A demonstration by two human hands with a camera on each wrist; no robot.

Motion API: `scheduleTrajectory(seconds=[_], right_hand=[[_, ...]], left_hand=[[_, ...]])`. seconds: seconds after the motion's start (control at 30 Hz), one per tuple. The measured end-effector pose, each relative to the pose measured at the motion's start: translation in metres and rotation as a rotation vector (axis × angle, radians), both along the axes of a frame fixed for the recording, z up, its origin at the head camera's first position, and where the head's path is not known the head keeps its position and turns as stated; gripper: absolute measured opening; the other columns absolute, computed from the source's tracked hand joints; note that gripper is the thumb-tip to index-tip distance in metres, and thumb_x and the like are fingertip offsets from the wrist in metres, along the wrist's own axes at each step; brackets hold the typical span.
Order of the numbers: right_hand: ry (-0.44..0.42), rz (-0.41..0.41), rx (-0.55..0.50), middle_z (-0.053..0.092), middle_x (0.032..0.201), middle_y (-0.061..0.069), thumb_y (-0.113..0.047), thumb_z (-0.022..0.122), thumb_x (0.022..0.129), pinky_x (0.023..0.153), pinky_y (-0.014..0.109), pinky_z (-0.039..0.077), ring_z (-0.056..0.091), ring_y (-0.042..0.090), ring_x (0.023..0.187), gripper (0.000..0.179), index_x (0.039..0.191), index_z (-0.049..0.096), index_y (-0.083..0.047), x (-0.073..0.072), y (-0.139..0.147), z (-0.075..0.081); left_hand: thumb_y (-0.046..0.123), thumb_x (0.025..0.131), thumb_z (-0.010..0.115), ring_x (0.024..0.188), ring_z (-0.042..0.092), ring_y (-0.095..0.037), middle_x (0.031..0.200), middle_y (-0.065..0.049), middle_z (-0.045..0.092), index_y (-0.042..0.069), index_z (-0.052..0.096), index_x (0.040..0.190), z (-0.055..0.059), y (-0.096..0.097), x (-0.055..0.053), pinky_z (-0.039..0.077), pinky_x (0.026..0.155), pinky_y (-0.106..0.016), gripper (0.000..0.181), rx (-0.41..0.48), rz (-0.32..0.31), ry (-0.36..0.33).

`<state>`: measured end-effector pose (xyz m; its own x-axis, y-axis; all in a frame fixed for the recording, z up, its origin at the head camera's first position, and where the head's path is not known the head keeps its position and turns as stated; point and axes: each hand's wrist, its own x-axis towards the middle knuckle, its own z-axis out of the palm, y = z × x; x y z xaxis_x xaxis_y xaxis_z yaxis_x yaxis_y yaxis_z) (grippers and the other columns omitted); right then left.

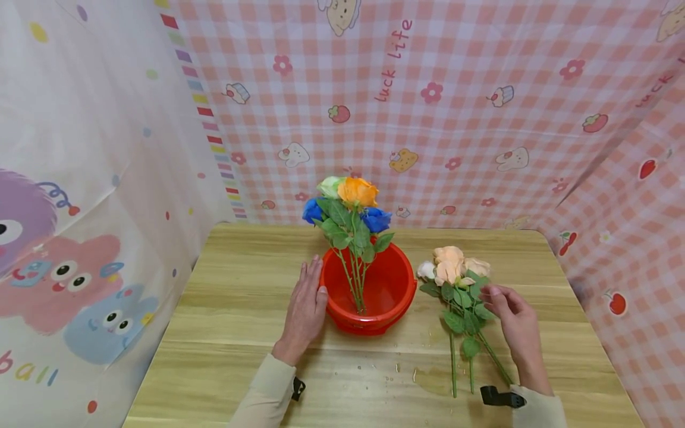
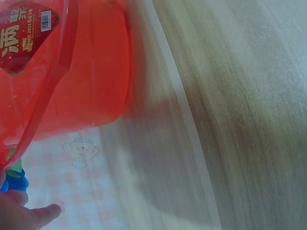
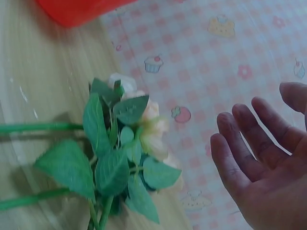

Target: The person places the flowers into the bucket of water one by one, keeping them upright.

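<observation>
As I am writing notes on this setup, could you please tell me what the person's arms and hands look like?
The person wears a plain cream fabric left sleeve and a matching right sleeve. A small black device shows at the left wrist and a black strap at the right. The bare left hand and bare right hand wear no gloves.

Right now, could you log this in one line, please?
left hand: touching bucket; right hand: near peach flowers; blue flowers: in bucket
</observation>
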<state>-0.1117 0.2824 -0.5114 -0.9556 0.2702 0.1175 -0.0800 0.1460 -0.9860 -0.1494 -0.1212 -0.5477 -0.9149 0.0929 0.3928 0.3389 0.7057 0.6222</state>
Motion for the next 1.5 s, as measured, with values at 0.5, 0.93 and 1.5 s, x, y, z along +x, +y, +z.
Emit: scheduleTrajectory(seconds=[0.5,0.93,1.5], right_hand=[[-0.074,0.134,0.072,0.074,0.112,-0.012,-0.024,0.055,0.108,0.083,0.017,0.059,0.072,0.002,0.099,0.029,0.124,0.069,-0.004,0.011,0.042,-0.011],[-0.28,0.273,0.208,0.072,0.127,0.001,-0.035,0.046,0.111,0.086,0.024,0.06,0.069,0.002,0.106,0.06,0.145,0.048,0.014,0.022,0.066,-0.021],[-0.504,0.369,0.131,0.063,0.135,0.029,-0.027,0.055,0.108,0.088,0.032,0.061,0.07,0.009,0.106,0.058,0.146,0.045,0.016,0.031,0.074,-0.05]], left_hand=[[0.018,0.106,0.04,0.154,0.027,-0.04,0.165,-0.014,0.035,0.002,0.035,0.161,-0.002,0.001,-0.001,0.031,0.12,-0.061,0.057,0.015,-0.006,0.038],[0.021,0.107,0.039,0.155,0.023,-0.036,0.167,-0.011,0.032,0.004,0.033,0.162,0.0,0.001,0.001,0.028,0.123,-0.058,0.058,0.029,-0.006,-0.005],[0.016,0.106,0.041,0.154,0.026,-0.04,0.165,-0.015,0.035,0.001,0.035,0.16,-0.001,0.002,0.0,0.029,0.121,-0.061,0.056,0.033,-0.008,0.034]])
